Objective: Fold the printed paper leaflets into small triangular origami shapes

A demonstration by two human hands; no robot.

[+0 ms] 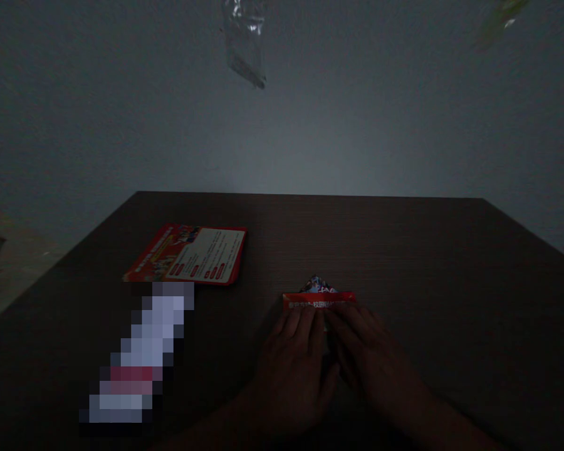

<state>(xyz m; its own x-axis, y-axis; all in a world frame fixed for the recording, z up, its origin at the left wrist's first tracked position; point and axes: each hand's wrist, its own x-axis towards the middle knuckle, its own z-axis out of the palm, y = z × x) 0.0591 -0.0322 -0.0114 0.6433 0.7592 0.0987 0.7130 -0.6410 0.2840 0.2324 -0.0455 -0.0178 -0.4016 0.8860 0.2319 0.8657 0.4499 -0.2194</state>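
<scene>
A folded red paper [319, 300] with white print lies on the dark table in front of me, and a patterned triangular tip rises behind its top edge. Side by side, my left hand [291, 369] and my right hand [376, 357] lie on the paper's near part, palms down, fingers stretched out and pressing flat. They cover most of the paper, so its lower part is hidden. The left fingertips touch the red band at its left, the right fingertips at its right.
A stack of red and white printed leaflets [192, 254] lies at the table's left. Nearer me is a long pale pixelated object [145, 351]. The table [357, 232] meets a grey wall, where a clear plastic bag [247, 44] hangs.
</scene>
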